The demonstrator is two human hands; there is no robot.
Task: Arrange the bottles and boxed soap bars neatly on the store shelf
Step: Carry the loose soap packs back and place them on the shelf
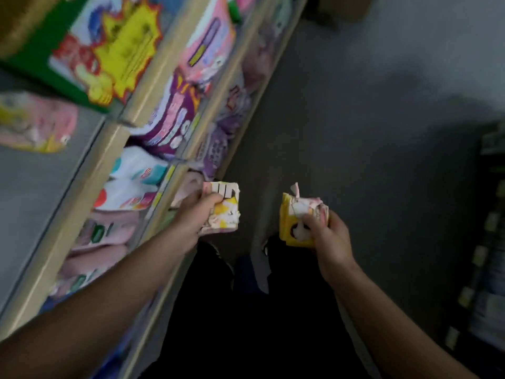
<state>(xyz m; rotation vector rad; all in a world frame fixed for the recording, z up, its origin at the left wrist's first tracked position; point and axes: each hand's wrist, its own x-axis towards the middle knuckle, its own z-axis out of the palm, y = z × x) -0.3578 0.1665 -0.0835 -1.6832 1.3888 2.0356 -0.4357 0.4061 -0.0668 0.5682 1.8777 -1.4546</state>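
Here we carry stock: our left hand [203, 207] grips a pink-and-yellow cardboard soap box [222, 212], our right hand [326, 231] another yellow carton [296, 220], beige shelf [153, 86] at ten o'clock.

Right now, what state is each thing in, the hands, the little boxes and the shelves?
Left hand: gripping a box.
Left box: held beside the shelf edge, not on it; looks battered.
Right hand: gripping a box.
Right box: held over the floor; top torn.
Shelves: stocked with soft packs, blurred.
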